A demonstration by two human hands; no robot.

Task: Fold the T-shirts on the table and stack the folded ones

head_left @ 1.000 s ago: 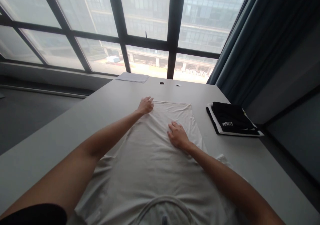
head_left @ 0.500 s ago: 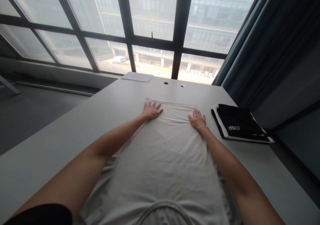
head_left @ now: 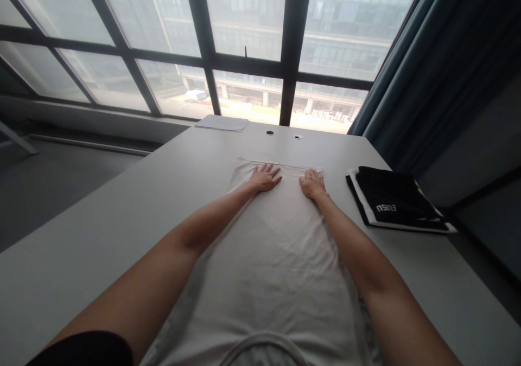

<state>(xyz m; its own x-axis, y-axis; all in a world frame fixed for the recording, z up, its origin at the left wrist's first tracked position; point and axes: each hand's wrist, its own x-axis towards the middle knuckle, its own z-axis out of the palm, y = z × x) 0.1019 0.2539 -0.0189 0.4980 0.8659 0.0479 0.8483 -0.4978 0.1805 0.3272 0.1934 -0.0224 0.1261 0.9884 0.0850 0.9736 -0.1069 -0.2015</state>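
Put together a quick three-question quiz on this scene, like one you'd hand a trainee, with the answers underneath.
1. True or false: the left hand and the right hand both lie on the pale shirt.
2. Multiple choice: what lies on the table, to the right of the shirt? A) a mug; B) a stack of folded black and white cloth; C) a lamp.
3. Fill in: the round collar is at the shirt's near end, while the hands are close to its ___ end.

Key: 1. True. 2. B. 3. Far.
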